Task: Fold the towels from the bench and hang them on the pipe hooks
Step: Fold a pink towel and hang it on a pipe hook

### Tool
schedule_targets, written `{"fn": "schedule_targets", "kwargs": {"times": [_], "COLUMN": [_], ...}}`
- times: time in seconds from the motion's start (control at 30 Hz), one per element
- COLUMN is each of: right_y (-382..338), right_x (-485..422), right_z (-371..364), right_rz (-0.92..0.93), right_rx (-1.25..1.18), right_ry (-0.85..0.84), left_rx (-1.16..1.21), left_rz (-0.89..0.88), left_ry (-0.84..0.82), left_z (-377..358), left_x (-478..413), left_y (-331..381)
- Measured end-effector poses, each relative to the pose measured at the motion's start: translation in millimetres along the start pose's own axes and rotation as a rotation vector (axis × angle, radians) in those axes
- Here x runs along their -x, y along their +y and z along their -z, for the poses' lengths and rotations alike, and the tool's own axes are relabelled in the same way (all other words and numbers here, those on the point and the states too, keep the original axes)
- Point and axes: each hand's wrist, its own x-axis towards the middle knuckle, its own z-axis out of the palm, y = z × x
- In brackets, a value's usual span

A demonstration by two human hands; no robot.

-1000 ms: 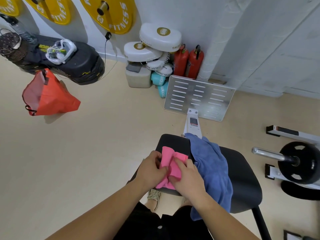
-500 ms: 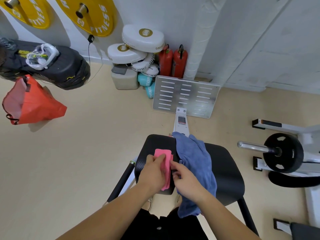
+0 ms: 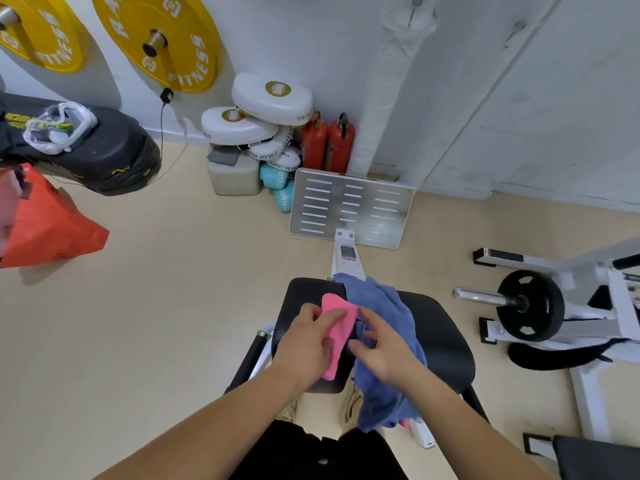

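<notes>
A small pink towel (image 3: pixel 340 327), folded into a narrow strip, lies on the left part of the black bench seat (image 3: pixel 440 341). My left hand (image 3: pixel 306 344) covers its left side and grips it. A crumpled blue towel (image 3: pixel 384 306) is draped over the middle of the seat and hangs off its near edge. My right hand (image 3: pixel 382 344) rests on the blue towel, fingers spread and touching the pink towel's right edge. A white wrapped pipe (image 3: pixel 384 84) runs up the wall behind; hooks (image 3: pixel 414 8) show near its top.
A metal footplate (image 3: pixel 351 207) stands beyond the bench. White boxing pads (image 3: pixel 270 98), two red extinguishers (image 3: pixel 327 142) and yellow weight plates (image 3: pixel 162 39) line the wall. A black punching bag (image 3: pixel 90 150) with an orange bag (image 3: pixel 45 223) hangs at left. A barbell rack (image 3: pixel 554 306) stands at right.
The pink towel has gone from a loose bundle held in both hands to a narrow folded strip pressed on the seat. My right hand has come off it onto the blue towel.
</notes>
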Motion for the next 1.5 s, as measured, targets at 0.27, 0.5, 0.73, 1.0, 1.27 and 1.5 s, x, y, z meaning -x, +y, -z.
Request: {"fn": "schedule_targets", "kwargs": {"times": [0.27, 0.5, 0.73, 1.0, 1.27, 1.5], "right_y": [-61.3, -56.6, -3.4, -15.2, -131.2, -273.4], "right_x": [55.8, 100.6, 134.7, 154.1, 100.5, -21.8], "right_z": [47.0, 52.6, 27.9, 9.5, -50.7, -145.1], "right_rz": [0.188, 0.324, 0.292, 0.195, 0.424, 0.426], "right_rx": [0.018, 0.100, -0.258, -0.503, -0.440, -0.289], "right_ry": [-0.099, 0.033, 0.134, 0.150, 0.319, 0.550], "left_rx": [-0.133, -0.171, 0.372, 0.723, 0.814, 0.803], "left_rz": [-0.469, -0.510, -0.022, 0.069, 0.094, 0.063], "left_ry": [-0.019, 0.160, -0.022, 0.110, 0.298, 0.305], "left_z": [86.6, 107.4, 78.1, 106.8, 209.4, 349.4], "left_x": [53.5, 94.5, 143.5, 165.7, 144.4, 75.7], "left_y": [32.7, 48.6, 52.2, 54.0, -14.2, -134.1]}}
